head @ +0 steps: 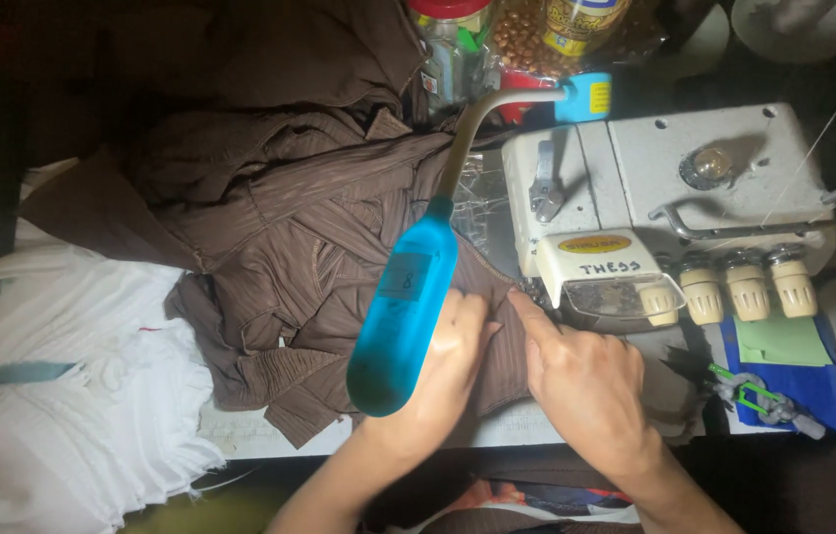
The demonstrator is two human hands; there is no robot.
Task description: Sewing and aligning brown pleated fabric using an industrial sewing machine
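Your left hand (442, 361) lies flat on the brown cloth (279, 227), grip open, partly hidden by the blue lamp (400, 316). Your right hand (581, 381) presses the cloth (fingers open, forefinger extended) just beside the sewing machine (665, 198) on the bench (527, 425).

White cloth (52, 396) heaped at left; blue gooseneck lamp (403, 316) overhead; jars (457, 40) (one red-lidded) behind; green snips (759, 396)
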